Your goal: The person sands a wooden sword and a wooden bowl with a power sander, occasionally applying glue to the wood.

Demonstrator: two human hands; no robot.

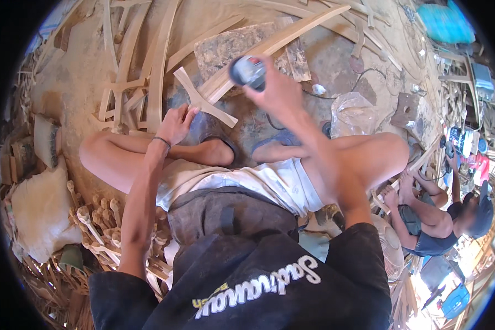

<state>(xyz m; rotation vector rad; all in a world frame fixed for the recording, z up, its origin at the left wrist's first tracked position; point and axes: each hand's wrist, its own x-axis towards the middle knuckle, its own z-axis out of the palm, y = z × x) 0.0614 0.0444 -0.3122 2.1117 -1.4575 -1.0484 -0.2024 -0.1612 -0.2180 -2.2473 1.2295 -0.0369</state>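
Note:
My left hand (176, 125) is closed on the near end of a pale wooden chair part (203, 102) with curved, splayed arms. A long wooden strip (294, 34) runs from that part up to the far right, and whether the two are joined cannot be told. My right hand (278, 91) is wrapped round a dark, round-ended handheld power sander (248, 72), held over the strip. Some motion blur softens the sander and my right forearm. Under the strip lies a worn, dusty board (220, 52).
Curved wooden pieces (159, 60) lie on the dusty floor to the left and far side. A clear plastic bag (355, 114) sits by my right knee, near a dark cord (316, 95). Turned wood parts (102, 225) are heaped at left. Another person (437, 223) sits at right.

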